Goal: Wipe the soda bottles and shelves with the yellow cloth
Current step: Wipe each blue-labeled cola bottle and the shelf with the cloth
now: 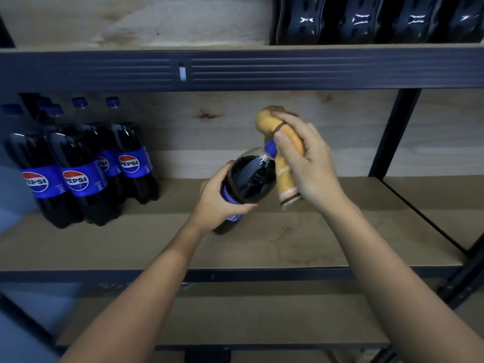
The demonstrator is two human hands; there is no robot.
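Left hand point(220, 203) grips tilted soda bottle point(248, 176) over middle shelf point(340, 239); right hand point(306, 158) clutches yellow cloth point(285, 179) against its cap point(271, 148). Other bottles point(78, 166) far left.

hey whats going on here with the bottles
A person is cleaning soda bottles at a shelf unit. The left hand grips one bottle tilted over the middle shelf, while the right hand holds a yellow cloth against its blue cap. More bottles stand at the shelf's left end, and others sit on the shelf above.
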